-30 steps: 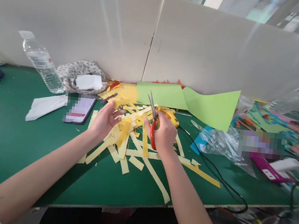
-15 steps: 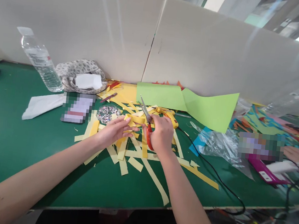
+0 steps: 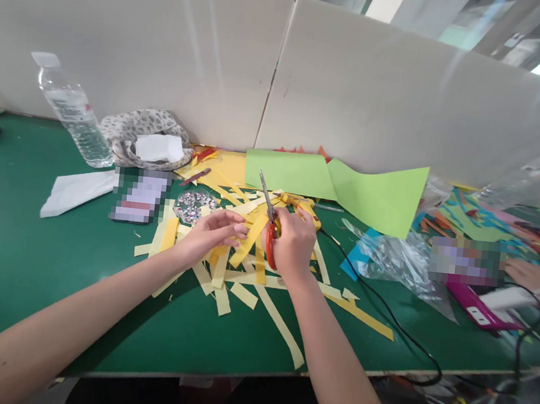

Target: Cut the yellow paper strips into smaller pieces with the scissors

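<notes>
The right hand (image 3: 294, 243) grips red-handled metal scissors (image 3: 271, 248), the left hand (image 3: 211, 237) curves beside flat yellow paper strips (image 3: 247, 243), its hold unclear, and crinkled transparent plastic (image 3: 396, 260) lies at right.

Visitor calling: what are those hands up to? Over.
Right hand holds red-handled scissors. Left hand at yellow strip, grip unclear. Loose paper strips underneath; glue gun just beyond right hand.
</notes>
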{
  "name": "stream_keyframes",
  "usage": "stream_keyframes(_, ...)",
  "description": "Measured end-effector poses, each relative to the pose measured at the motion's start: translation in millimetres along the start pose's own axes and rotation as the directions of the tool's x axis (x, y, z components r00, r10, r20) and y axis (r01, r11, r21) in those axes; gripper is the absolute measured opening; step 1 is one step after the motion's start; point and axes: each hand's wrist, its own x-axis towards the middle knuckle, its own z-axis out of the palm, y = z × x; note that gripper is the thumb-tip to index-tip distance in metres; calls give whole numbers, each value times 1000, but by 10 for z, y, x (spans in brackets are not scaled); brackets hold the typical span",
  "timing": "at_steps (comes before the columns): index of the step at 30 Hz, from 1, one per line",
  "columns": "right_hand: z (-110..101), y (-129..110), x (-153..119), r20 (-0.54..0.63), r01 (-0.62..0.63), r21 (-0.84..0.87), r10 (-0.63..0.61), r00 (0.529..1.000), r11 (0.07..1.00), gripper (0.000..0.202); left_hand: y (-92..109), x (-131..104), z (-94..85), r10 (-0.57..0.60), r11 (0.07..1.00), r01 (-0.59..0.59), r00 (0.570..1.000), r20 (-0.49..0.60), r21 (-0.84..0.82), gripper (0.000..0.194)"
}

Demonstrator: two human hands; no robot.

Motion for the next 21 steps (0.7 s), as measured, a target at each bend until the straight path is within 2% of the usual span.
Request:
stream_keyframes(4, 14, -24, -15, -1, 8, 25, -8, 1000, 1000, 17, -36, -14, 45, 33, 975, -27, 999, -23, 219, 30)
stream_keyframes(6, 30, -35, -21, -9, -16, 55, 16, 1000, 998, 17, -51, -19, 53, 22, 961, -18, 1000, -12, 275, 29)
stream_keyframes(8, 38, -49, -20, -33, -73, 113, 77, 996, 991, 15, -57, -24, 52, -3, 952, -3, 1000, 20, 307, 26)
stream_keyframes(11, 18, -81, -1, -21, -234, 284, 250, 968, 930, 10, -58, -35, 43, -9, 924, -18, 998, 70, 383, 25)
stream_keyframes(13, -16, -100, 24, 61, -370, 424, 381, 922, 827, 10, -57, -43, 39, 14, 898, -51, 996, 89, 437, 24)
stream_keyframes(16, -78, -108, 78, 206, -541, 571, 530, 822, 617, 6, -50, -49, 39, 53, 891, -84, 995, 81, 447, 19)
stream_keyframes(21, -125, -79, 142, 352, -606, 741, 601, 718, 289, 11, 20, -44, 26, 184, 927, -151, 981, -66, 343, 13)
